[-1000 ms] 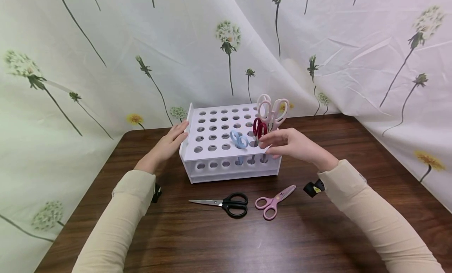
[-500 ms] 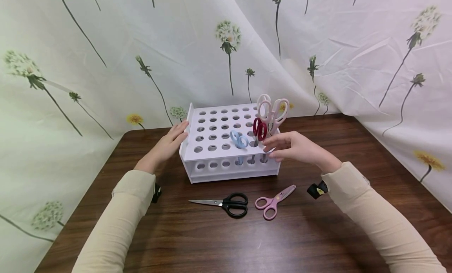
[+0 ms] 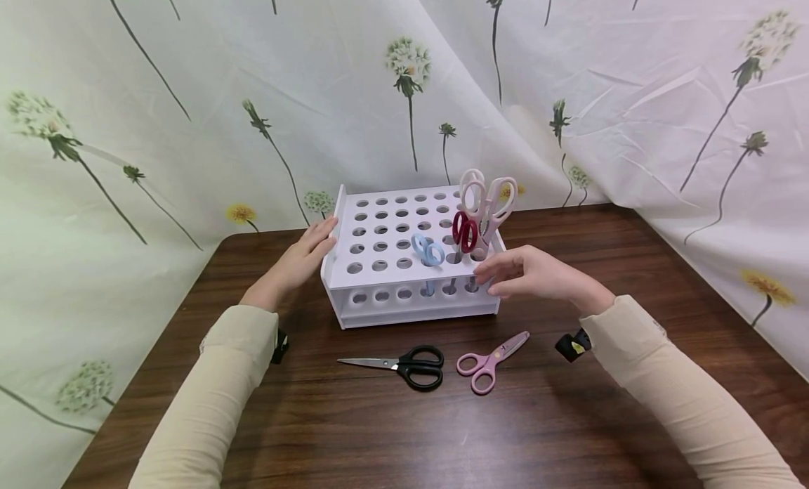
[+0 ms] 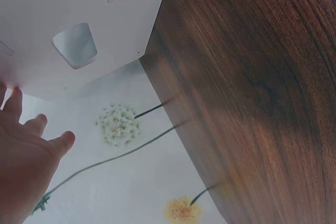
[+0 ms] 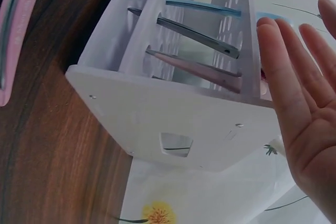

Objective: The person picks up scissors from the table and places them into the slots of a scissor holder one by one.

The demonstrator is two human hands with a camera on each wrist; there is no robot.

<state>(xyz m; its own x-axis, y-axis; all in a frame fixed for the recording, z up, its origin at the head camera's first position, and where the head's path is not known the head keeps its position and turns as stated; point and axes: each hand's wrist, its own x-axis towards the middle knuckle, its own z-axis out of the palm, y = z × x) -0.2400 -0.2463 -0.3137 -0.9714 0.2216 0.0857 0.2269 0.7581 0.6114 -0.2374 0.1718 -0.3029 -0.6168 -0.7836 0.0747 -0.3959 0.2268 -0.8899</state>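
Observation:
A white rack (image 3: 413, 310) with rows of round holes stands on the table. My left hand (image 3: 302, 256) rests its extended fingers against the rack's left side. At the front right corner is my right hand (image 3: 537, 275), its fingers loosely bent and holding nothing; in the right wrist view its fingertips (image 5: 270, 38) lie close to the top plate. Light blue scissors (image 3: 425, 251), dark red scissors (image 3: 465, 234) and pale pink-white scissors (image 3: 488, 211) stand handles up in the rack. The pale handles overlap. Through the rack's open side, blades (image 5: 202, 34) show between the plates.
In front of the rack, black-handled scissors (image 3: 404, 363) lie on the dark wood table (image 3: 379, 440), blades leftward. Pink scissors (image 3: 494, 359) lie to their right. A white cloth (image 3: 354, 74) with dandelion prints hangs behind the table.
My right hand has drawn away from the scissor handles, moving slightly right and toward me, down past the rack's front right corner. The left hand and the rack have not moved.

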